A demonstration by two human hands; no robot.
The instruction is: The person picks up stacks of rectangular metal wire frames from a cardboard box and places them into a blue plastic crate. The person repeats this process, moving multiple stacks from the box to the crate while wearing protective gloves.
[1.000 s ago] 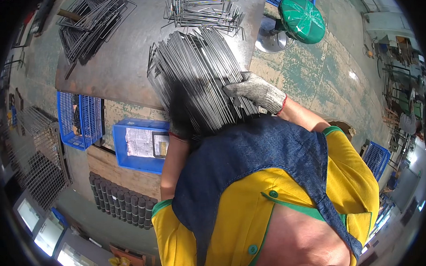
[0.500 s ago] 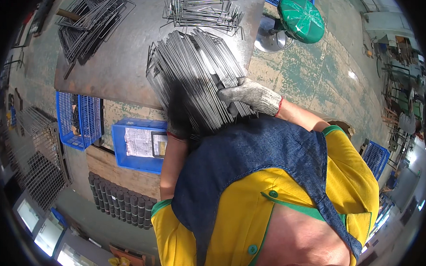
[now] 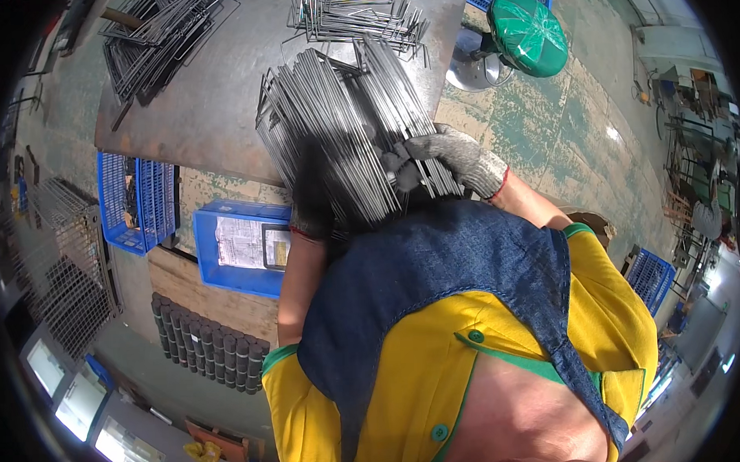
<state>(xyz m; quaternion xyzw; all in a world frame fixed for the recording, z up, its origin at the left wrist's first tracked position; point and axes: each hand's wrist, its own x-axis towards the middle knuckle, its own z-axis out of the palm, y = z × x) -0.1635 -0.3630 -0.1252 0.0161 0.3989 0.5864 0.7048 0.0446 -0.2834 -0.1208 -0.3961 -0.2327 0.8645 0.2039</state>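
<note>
A thick stack of bent steel wire frames (image 3: 334, 126) lies at the near edge of the metal table, close against my apron. My left hand (image 3: 312, 196), in a dark glove and deep in shadow, grips the stack's left side; its fingers are hard to make out. My right hand (image 3: 453, 151), in a grey knitted glove with a red cuff edge, has its fingers round a smaller bunch of wire frames (image 3: 393, 79) on the right. Dark gloved fingertips show in the gap between this bunch and the main stack.
More wire frames (image 3: 354, 20) lie at the table's (image 3: 195, 123) far side, with a darker tangled pile (image 3: 160, 43) at far left. Blue crates (image 3: 225, 273) stand below the near edge. A green-topped stool (image 3: 528, 34) is at right. Dark rolls (image 3: 203, 343) line the floor.
My right hand has moved a little to the right with its bunch of wire frames, widening the gap in the stack. The left hand has stayed nearly in place.
</note>
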